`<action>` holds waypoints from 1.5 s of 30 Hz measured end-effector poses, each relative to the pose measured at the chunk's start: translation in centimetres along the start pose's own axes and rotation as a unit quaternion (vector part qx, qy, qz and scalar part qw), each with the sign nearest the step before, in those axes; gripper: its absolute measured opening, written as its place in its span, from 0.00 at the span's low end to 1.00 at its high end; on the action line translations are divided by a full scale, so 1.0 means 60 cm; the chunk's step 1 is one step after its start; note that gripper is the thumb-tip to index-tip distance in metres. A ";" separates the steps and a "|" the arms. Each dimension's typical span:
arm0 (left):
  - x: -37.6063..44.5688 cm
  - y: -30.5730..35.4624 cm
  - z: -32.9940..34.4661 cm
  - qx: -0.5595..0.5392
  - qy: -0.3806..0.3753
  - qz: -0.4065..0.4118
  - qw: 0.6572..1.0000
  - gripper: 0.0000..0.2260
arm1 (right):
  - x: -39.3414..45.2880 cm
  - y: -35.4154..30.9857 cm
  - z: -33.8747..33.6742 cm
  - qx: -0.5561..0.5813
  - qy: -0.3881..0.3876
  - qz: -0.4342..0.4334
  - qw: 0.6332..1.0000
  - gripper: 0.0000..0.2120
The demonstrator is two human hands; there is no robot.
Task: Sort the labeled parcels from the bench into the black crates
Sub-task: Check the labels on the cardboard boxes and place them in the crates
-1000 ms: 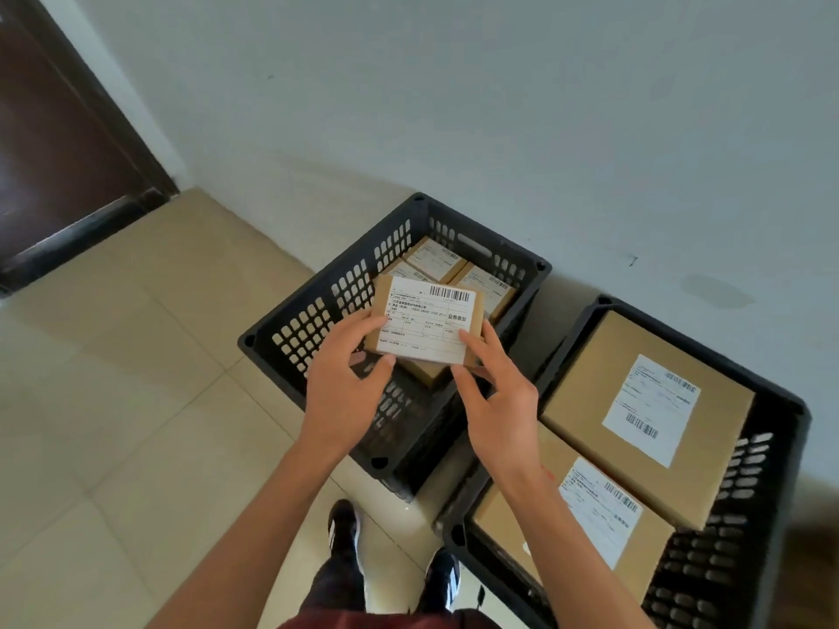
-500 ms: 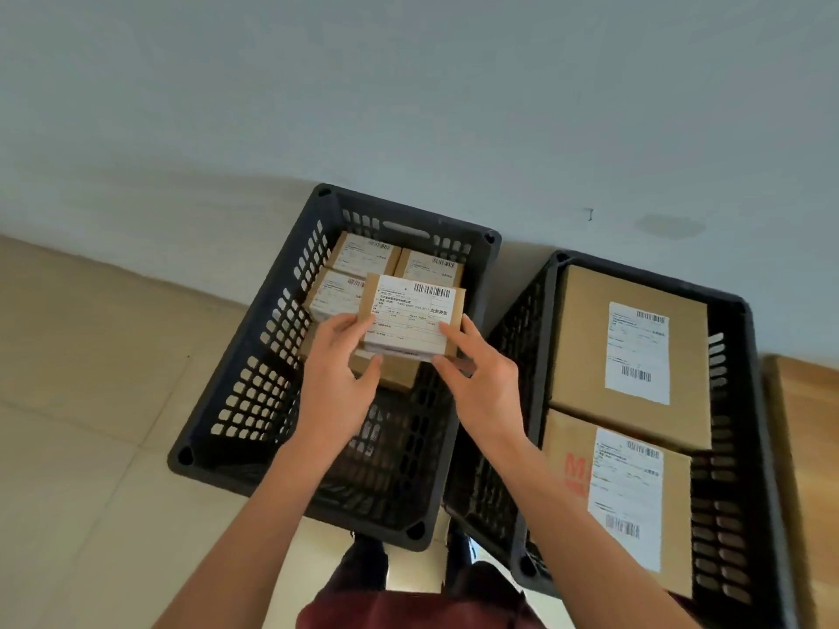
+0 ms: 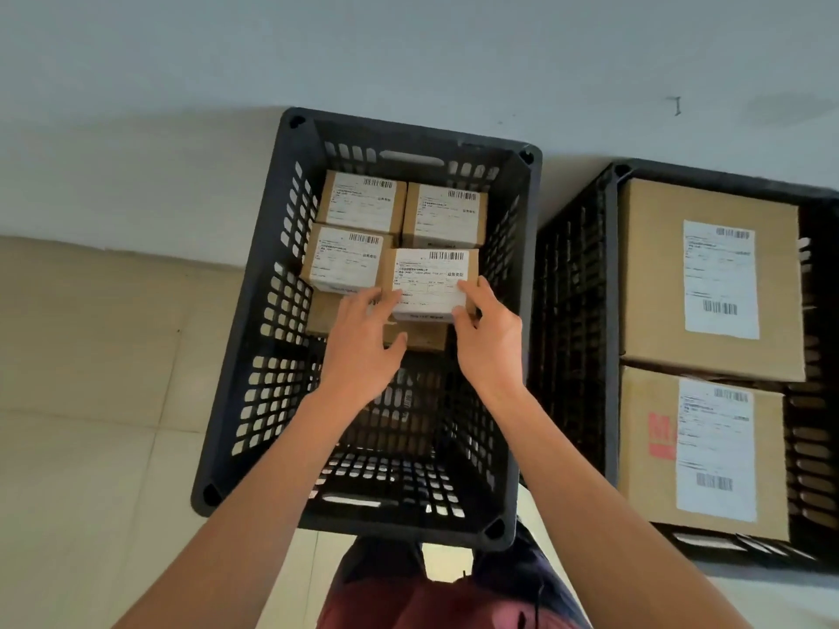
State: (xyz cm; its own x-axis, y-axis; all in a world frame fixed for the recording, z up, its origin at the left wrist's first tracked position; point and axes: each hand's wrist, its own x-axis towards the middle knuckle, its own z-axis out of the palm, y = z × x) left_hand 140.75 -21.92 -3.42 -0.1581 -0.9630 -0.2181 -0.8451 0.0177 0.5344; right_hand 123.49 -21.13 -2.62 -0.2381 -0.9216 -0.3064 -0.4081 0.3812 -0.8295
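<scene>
Inside the left black crate (image 3: 254,356) — beside a second crate (image 3: 576,311) of large parcels (image 3: 658,283) — I see my left hand (image 3: 363,351) and right hand (image 3: 488,342) grasping a small labeled parcel (image 3: 431,283) among three others (image 3: 358,202).

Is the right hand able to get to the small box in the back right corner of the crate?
Probably yes. The back right box lies label-up with nothing on top, just beyond the right hand, though that hand now holds another parcel.
</scene>
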 end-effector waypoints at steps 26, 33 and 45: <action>0.079 -0.046 0.052 0.186 -0.080 0.057 0.978 0.35 | 0.078 0.055 0.088 0.035 0.053 0.093 0.994 0.26; 0.077 -0.055 0.038 0.167 -0.049 0.054 0.983 0.32 | 0.060 0.062 0.087 -0.207 0.017 -0.059 0.976 0.28; 0.087 -0.082 0.036 0.204 -0.048 0.070 0.975 0.36 | 0.053 0.071 0.096 -0.402 -0.108 -0.139 0.899 0.40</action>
State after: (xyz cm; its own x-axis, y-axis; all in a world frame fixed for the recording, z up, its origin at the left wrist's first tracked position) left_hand 142.98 -26.49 -8.93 -0.3173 -0.9142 -0.2523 -0.9415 0.2716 0.1997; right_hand 126.07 -22.85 -9.83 0.1122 -0.9487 -0.2956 -0.9507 -0.0160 -0.3096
